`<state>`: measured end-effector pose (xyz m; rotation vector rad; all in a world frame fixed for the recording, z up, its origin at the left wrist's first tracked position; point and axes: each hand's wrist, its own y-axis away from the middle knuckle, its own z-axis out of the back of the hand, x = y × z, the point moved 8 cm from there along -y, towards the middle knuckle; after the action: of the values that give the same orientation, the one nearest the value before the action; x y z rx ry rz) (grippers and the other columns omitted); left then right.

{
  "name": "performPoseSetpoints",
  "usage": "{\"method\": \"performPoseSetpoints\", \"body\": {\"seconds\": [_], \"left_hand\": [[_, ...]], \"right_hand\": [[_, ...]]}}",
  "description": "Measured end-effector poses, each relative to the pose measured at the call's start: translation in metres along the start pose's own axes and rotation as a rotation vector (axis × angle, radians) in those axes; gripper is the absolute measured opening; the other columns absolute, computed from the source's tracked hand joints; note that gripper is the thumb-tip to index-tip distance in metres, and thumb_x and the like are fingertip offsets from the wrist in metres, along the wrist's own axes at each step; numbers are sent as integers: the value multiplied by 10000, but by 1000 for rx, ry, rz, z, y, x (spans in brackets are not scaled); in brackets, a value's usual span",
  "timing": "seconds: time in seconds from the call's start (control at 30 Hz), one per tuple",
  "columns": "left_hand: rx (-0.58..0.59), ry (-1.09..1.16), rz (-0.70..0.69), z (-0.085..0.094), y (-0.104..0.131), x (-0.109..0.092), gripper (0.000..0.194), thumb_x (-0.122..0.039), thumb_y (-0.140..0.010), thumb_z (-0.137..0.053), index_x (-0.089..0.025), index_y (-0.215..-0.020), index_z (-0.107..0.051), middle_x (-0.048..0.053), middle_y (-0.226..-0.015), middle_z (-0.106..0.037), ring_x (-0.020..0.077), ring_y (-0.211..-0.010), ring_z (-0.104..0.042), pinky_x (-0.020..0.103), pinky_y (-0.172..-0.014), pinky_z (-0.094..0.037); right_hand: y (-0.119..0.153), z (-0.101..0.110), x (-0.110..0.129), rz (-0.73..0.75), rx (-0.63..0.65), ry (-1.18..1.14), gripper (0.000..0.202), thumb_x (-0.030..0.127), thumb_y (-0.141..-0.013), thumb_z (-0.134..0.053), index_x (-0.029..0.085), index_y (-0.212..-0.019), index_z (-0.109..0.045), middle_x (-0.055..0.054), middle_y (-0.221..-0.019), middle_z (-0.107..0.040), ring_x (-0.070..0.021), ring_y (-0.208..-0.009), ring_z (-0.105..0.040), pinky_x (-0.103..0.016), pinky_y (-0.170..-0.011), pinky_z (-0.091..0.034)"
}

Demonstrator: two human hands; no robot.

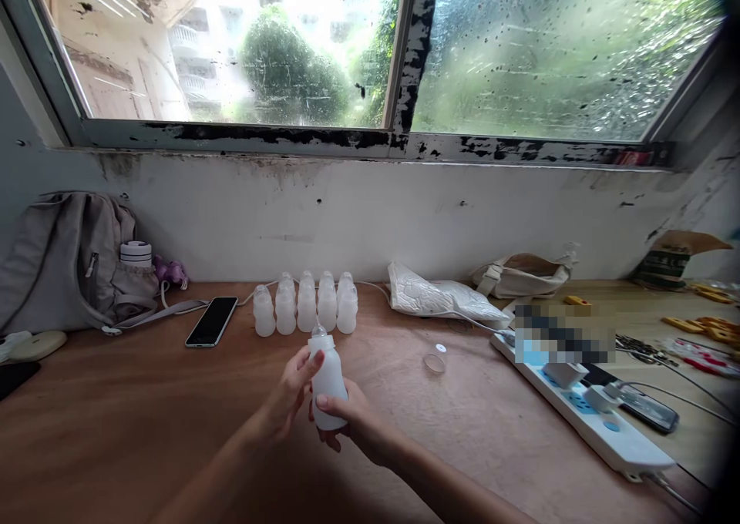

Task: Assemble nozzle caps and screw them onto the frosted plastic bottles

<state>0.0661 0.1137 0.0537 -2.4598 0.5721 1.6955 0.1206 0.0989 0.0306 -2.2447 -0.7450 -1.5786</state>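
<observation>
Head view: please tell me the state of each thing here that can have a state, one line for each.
Bottle in hand: upright, off the table, held by left hand and right hand.
Row of bottles: standing upright near the wall.
Clear cap: lying alone on the table.
Phone: flat, screen dark.
Power strip: plugs inserted.
Backpack: leaning on the wall.

Bare forearms, no sleeves; left hand (287,398), right hand (352,424) ungloved.
</observation>
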Motion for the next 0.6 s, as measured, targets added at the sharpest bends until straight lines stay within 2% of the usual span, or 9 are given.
{"method": "performPoseSetpoints", "body": {"seconds": [0.13,0.23,0.33,0.4,0.43,0.53,0.6], "left_hand": [[50,-94,-24,-6,0,2,335,-473,-710,-587,-142,-748,-561,17,-599,-559,126,-398,-514,240,-356,-398],[-1,-96,-36,-3,0,0,331,-463,-712,-588,-134,-752,-591,32,-627,-583,153,-486,-550,244,-414,-416],[-90,-52,-51,6,-1,-3,337,-466,-721,-578,-137,-781,-620,43,-697,-611,169,-633,-565,232,-524,-421],[-162,-23,-43,15,-2,-4,330,-471,-726,-571,-154,-800,-622,31,-736,-605,166,-716,-546,222,-589,-413],[-192,-12,-28,19,-2,-3,324,-473,-724,-573,-165,-814,-619,23,-753,-596,163,-743,-532,220,-610,-409],[-213,10,23,24,-2,0,325,-484,-708,-586,-191,-848,-604,2,-766,-560,153,-743,-502,228,-622,-406],[-202,11,41,25,-2,2,341,-491,-691,-598,-194,-859,-598,-5,-752,-536,145,-712,-487,233,-616,-405]], "right_hand": [[-3,11,1,18,-67,54,429,422,-692,-650,131,-958,-478,3,-678,-521,-104,-531,-521,-185,-389,-366],[-4,11,7,22,-38,127,453,444,-721,-615,156,-1039,-470,-4,-737,-521,-117,-616,-528,-195,-434,-399],[-4,21,28,69,-27,330,402,502,-808,-459,174,-1036,-507,-36,-854,-531,-137,-726,-524,-218,-500,-425],[-1,43,51,89,-92,614,390,504,-834,-400,172,-978,-547,-53,-900,-544,-156,-776,-521,-251,-568,-437],[2,59,64,90,-155,803,355,481,-827,-430,174,-949,-562,-54,-900,-558,-164,-785,-522,-275,-622,-437],[19,117,108,100,-462,1306,251,335,-782,-535,171,-970,-565,-88,-1004,-543,-211,-919,-507,-327,-788,-392],[33,161,119,-108,-669,1527,268,252,-781,-512,160,-1031,-545,-116,-1048,-521,-249,-1005,-478,-336,-805,-373]]}}
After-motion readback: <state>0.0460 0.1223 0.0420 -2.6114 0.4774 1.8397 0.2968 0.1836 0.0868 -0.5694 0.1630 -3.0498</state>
